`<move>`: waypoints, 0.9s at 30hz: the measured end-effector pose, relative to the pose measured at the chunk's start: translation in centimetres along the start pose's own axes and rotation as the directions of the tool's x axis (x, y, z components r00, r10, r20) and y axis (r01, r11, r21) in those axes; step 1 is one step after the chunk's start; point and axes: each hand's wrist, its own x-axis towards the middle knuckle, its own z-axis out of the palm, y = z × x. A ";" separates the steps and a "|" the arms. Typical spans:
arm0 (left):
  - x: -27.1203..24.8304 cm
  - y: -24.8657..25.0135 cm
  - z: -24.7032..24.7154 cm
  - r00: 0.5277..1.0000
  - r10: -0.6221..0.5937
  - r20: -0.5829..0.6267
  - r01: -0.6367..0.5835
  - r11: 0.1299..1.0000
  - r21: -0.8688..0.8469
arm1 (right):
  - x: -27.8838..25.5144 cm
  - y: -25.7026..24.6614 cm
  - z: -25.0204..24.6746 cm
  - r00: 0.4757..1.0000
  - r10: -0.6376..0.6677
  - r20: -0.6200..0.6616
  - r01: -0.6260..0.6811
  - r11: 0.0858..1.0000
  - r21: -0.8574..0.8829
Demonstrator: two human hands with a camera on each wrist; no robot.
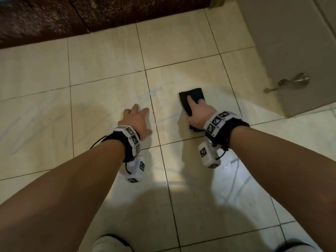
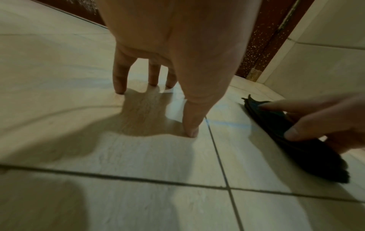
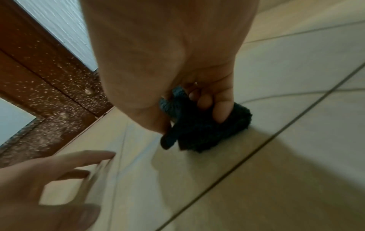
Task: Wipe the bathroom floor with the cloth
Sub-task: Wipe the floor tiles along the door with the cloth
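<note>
Head view: the right hand (image 1: 199, 113) grips the dark cloth (image 1: 192, 96) flat on the floor (image 1: 109, 60) — its long axis running forward; the left hand (image 1: 135, 118), beside it, braces splayed.

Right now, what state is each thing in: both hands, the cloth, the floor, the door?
Right hand: grips the cloth, index finger stretched out on top.
Left hand: fingers spread, fingertips resting on the tile, holds nothing.
Cloth: dark, bunched, lying on the floor under the right hand.
Floor: pale tiles with faint bluish streaks between the hands.
Door: stands beside the cloth; lever handle untouched.
</note>
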 end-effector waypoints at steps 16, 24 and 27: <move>-0.2 -0.2 0.3 0.997 -0.004 -0.074 0.006 1.000 0.016 | -1.4 -6.3 3.7 0.951 -0.293 0.101 0.300 0.951 -0.071; 0.0 -0.7 0.5 0.990 0.007 -0.139 -0.003 0.999 0.034 | 2.3 -8.4 2.3 0.971 -0.238 0.019 0.239 0.969 -0.058; -0.1 -0.8 0.6 0.991 0.002 -0.137 0.006 0.998 0.059 | 4.6 -9.3 0.7 0.973 -0.229 -0.021 0.229 0.973 -0.033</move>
